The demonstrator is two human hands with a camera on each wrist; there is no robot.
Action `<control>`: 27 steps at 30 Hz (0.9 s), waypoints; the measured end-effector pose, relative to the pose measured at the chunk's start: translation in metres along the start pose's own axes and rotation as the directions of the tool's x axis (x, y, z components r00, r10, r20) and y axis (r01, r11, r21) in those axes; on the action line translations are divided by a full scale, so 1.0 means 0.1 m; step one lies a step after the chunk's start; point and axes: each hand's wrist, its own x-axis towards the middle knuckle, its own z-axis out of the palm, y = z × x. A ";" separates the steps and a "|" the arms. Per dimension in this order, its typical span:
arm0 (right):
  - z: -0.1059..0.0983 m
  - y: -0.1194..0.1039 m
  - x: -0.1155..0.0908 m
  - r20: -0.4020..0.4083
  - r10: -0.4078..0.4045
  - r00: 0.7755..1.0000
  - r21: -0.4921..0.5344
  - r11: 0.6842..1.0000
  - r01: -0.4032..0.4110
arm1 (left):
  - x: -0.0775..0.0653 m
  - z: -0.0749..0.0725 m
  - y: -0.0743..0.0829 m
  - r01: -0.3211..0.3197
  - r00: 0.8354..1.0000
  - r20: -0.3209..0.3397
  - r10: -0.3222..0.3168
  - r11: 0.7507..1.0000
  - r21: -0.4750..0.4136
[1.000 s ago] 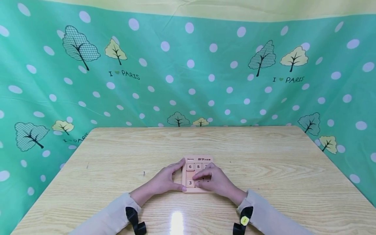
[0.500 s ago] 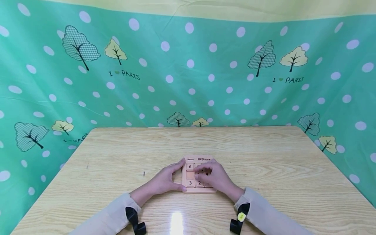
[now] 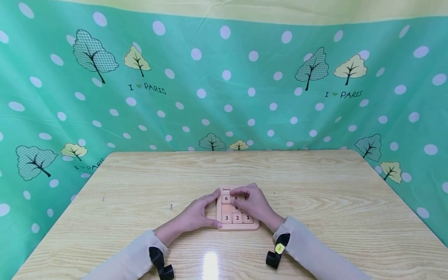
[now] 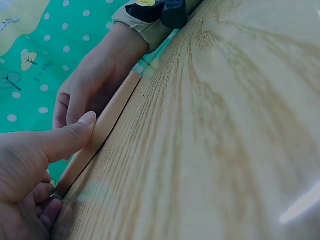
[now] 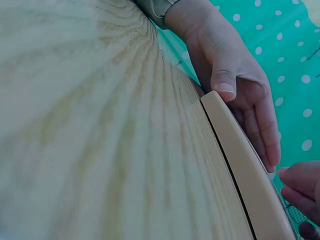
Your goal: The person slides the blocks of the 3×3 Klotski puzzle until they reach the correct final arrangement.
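A pale pink sliding number puzzle (image 3: 224,226) lies flat on the table in the head view. Its top row reads 6, 8, 7 and its bottom row 3, 2, 1. At the left of the middle row is a bare slot, with the 5 tile (image 3: 236,208) beside it. My left hand (image 3: 194,214) holds the puzzle's left side, thumb at the near corner and index finger at the far one. Over the upper tiles is my right hand (image 3: 256,202), its thumb and index fingertips spread apart at the 8 tile (image 3: 236,198). The right hand hides part of the middle row.
The wooden table (image 3: 140,171) extends around the puzzle on all sides. A green curtain (image 3: 224,93) with dots and trees hangs behind it. Each wrist carries a black strap, such as the right strap (image 3: 284,240).
My right hand has moved up the puzzle, from the lower tiles to the top row, uncovering 2 and 1. My left hand and the puzzle have stayed in place.
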 end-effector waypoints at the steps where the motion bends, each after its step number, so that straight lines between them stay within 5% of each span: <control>1: 0.00 0.00 0.00 0.000 -0.001 1.000 -0.002 1.000 0.001 | 0.00 0.00 0.00 -0.001 1.000 0.000 0.001 1.000 0.000; 27: 0.01 -0.02 -0.08 0.072 -0.031 0.997 -0.008 0.999 0.032 | 0.01 -0.01 0.00 -0.018 1.000 -0.003 0.018 1.000 0.008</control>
